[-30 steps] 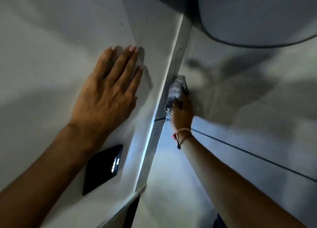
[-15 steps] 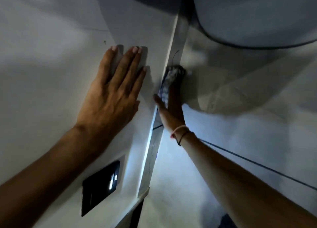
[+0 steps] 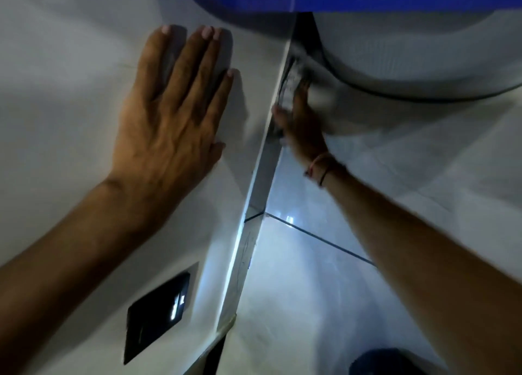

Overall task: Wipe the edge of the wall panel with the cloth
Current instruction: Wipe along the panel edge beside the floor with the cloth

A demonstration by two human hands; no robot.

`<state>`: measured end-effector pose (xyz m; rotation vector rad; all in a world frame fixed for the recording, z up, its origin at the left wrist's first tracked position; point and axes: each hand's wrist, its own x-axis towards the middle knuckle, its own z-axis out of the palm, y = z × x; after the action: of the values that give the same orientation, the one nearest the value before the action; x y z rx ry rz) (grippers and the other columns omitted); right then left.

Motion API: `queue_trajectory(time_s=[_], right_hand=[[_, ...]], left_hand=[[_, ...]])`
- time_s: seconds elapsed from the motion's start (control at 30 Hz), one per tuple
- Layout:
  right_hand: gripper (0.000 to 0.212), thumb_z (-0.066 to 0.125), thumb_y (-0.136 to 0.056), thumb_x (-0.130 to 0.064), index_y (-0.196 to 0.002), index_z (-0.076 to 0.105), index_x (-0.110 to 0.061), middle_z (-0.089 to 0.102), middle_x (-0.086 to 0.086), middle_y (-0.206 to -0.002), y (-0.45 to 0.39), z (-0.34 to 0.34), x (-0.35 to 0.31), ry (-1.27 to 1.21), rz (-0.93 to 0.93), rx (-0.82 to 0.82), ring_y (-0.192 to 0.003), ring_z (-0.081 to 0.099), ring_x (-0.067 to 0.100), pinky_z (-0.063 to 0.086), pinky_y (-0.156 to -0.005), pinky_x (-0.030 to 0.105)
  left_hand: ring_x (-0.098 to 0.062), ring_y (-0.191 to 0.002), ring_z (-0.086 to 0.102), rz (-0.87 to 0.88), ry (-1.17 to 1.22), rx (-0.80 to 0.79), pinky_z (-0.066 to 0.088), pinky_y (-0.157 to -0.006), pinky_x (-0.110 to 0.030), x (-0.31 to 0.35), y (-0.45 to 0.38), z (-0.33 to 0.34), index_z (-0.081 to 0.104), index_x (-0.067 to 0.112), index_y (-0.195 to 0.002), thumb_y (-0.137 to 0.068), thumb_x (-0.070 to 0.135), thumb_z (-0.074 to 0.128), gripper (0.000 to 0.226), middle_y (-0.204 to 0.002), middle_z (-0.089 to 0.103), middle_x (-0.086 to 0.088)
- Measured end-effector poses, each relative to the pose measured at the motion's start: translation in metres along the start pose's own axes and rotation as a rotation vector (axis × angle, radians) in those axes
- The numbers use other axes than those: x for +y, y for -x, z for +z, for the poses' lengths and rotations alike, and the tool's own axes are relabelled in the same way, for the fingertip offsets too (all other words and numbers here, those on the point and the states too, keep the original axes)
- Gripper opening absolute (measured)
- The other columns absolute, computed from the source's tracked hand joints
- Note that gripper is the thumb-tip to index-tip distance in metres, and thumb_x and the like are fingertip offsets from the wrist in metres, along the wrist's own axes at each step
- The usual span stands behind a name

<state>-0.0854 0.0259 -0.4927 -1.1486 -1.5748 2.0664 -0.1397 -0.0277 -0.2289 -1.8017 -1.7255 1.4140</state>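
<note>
The right hand [image 3: 300, 120] clamps the cloth [image 3: 291, 85] in its grip against the wall panel edge [image 3: 261, 171] for wiping pressure, while the left hand [image 3: 169, 120], fingers apart, lies flat beside it as a brace.

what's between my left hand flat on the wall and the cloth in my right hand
In the head view, bare white wall panel and its bright vertical edge separate the left hand from the cloth, which the right hand presses against that edge.
</note>
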Motion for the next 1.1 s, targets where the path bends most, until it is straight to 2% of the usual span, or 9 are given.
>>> queue_trajectory(time_s=[0.17, 0.3, 0.43, 0.53, 0.67, 0.83, 0.93, 1.03, 1.1], right_hand=[[0.092, 0.059, -0.098, -0.043, -0.167, 0.004, -0.017, 0.009, 0.001, -0.177, 0.178, 0.048, 0.035, -0.043, 0.078, -0.320, -0.164, 0.013, 0.013, 0.015, -0.135, 0.039], [0.090, 0.061, -0.100, -0.036, -0.166, 0.004, -0.011, 0.003, -0.001, -0.175, 0.101, 0.019, 0.012, 0.016, -0.032, -0.217, -0.160, 0.004, 0.005, 0.000, -0.127, 0.008], [0.090, 0.061, -0.095, -0.035, -0.164, 0.014, -0.001, 0.018, 0.017, -0.174, 0.007, -0.013, -0.024, 0.001, 0.029, -0.010, -0.162, 0.019, 0.026, 0.010, -0.134, 0.032], [0.092, 0.064, -0.096, -0.032, -0.164, 0.011, -0.001, 0.010, 0.016, -0.176, 0.060, 0.000, -0.012, 0.038, -0.057, -0.141, -0.163, 0.008, 0.021, 0.004, -0.131, 0.024], [0.089, 0.059, -0.097, -0.050, -0.166, 0.006, -0.029, 0.013, -0.007, -0.176, 0.157, 0.023, 0.017, 0.049, -0.013, -0.356, -0.160, 0.015, 0.006, 0.019, -0.131, 0.026], [0.087, 0.064, -0.098, -0.035, -0.164, 0.016, -0.005, 0.026, 0.016, -0.172, 0.033, -0.010, -0.031, -0.012, -0.019, -0.073, -0.160, 0.028, 0.026, 0.022, -0.132, 0.039], [0.081, 0.061, -0.094, -0.042, -0.162, 0.029, -0.011, 0.047, 0.011, -0.161, -0.006, -0.027, -0.056, -0.089, 0.012, 0.015, -0.149, 0.045, 0.022, 0.034, -0.126, 0.039], [0.085, 0.065, -0.098, -0.030, -0.164, 0.018, -0.004, 0.028, 0.015, -0.171, 0.031, -0.017, -0.042, -0.060, -0.004, -0.102, -0.159, 0.029, 0.025, 0.023, -0.132, 0.044], [0.096, 0.065, -0.097, -0.038, -0.167, 0.006, -0.010, 0.012, 0.008, -0.176, 0.086, -0.003, -0.017, -0.044, 0.078, -0.242, -0.163, 0.016, 0.021, 0.017, -0.134, 0.041]], left_hand=[[-0.044, -0.160, 0.003, 0.030, 0.012, -0.026, -0.018, -0.120, -0.056, -0.001, 0.005, -0.003, 0.003, 0.002, -0.166, -0.104, 0.051, 0.039, 0.087, -0.171, -0.002, -0.031], [-0.044, -0.160, 0.010, 0.045, -0.019, -0.040, -0.012, -0.121, -0.058, 0.000, 0.002, -0.004, 0.010, 0.001, -0.166, -0.102, 0.052, 0.041, 0.087, -0.170, 0.003, -0.032], [-0.043, -0.160, 0.009, 0.041, -0.051, -0.054, -0.011, -0.121, -0.058, 0.001, -0.003, -0.002, 0.007, 0.004, -0.167, -0.101, 0.055, 0.035, 0.088, -0.171, 0.004, -0.030], [-0.043, -0.160, 0.007, 0.046, -0.026, -0.067, -0.012, -0.121, -0.057, 0.001, -0.010, -0.002, 0.005, 0.004, -0.167, -0.100, 0.056, 0.036, 0.089, -0.171, 0.002, -0.030], [-0.041, -0.161, -0.004, 0.021, -0.014, -0.098, -0.017, -0.122, -0.056, 0.003, -0.012, -0.001, -0.003, 0.007, -0.167, -0.103, 0.055, 0.032, 0.088, -0.172, -0.008, -0.027], [-0.041, -0.161, 0.000, 0.034, -0.011, -0.114, -0.018, -0.122, -0.057, 0.004, -0.011, -0.002, 0.001, 0.005, -0.167, -0.101, 0.056, 0.033, 0.089, -0.172, -0.003, -0.029], [-0.041, -0.161, 0.003, 0.058, -0.109, -0.105, -0.013, -0.121, -0.058, 0.004, -0.013, -0.003, -0.002, 0.006, -0.167, -0.100, 0.061, 0.028, 0.091, -0.172, -0.002, -0.027], [-0.041, -0.161, 0.001, 0.052, -0.131, -0.125, -0.013, -0.118, -0.057, 0.006, -0.017, -0.005, -0.007, 0.007, -0.166, -0.100, 0.062, 0.028, 0.093, -0.172, -0.006, -0.027], [-0.041, -0.161, -0.002, 0.045, -0.121, -0.133, -0.014, -0.118, -0.057, 0.007, -0.019, -0.006, -0.010, 0.007, -0.166, -0.100, 0.061, 0.028, 0.093, -0.171, -0.009, -0.028]])
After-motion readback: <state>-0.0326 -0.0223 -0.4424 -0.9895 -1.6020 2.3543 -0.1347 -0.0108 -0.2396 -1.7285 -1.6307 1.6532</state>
